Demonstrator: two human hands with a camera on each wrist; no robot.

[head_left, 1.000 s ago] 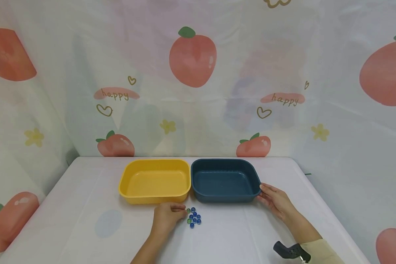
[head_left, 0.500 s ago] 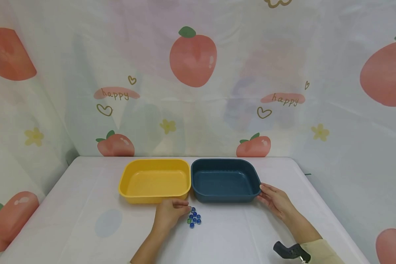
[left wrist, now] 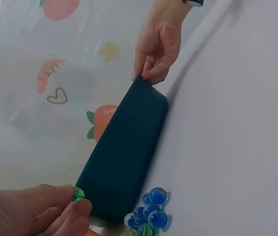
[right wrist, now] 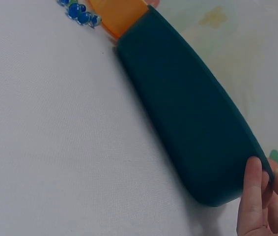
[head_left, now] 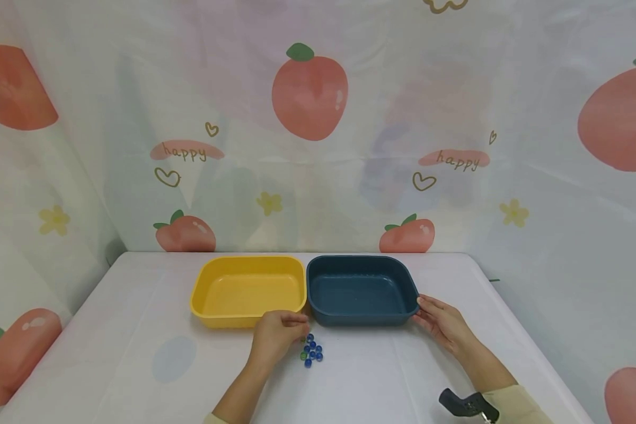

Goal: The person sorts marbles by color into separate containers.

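My left hand (head_left: 277, 337) pinches a green glass marble (left wrist: 78, 194) between its fingertips, raised near the front edges of the two bins. Below those fingers a small cluster of mostly blue marbles (head_left: 312, 354) lies on the table, with a green marble (head_left: 304, 356) at its left side. My right hand (head_left: 445, 324) grips the front right corner of the dark blue bin (head_left: 363, 318); in the right wrist view its fingers (right wrist: 252, 191) lie against the outer wall by the rim. Left of that bin, touching or nearly so, stands the yellow bin (head_left: 228, 321), partly covered by my left hand.
A white cloth covers the table (head_left: 376, 377). Behind the bins rises a backdrop cloth (head_left: 318, 176) printed with peaches, hearts and flowers. A black strap device (head_left: 469, 404) sits on the right wrist.
My left hand has moved up and slightly right, from beside the marbles toward the gap between the bins. My right hand and both bins have stayed put.
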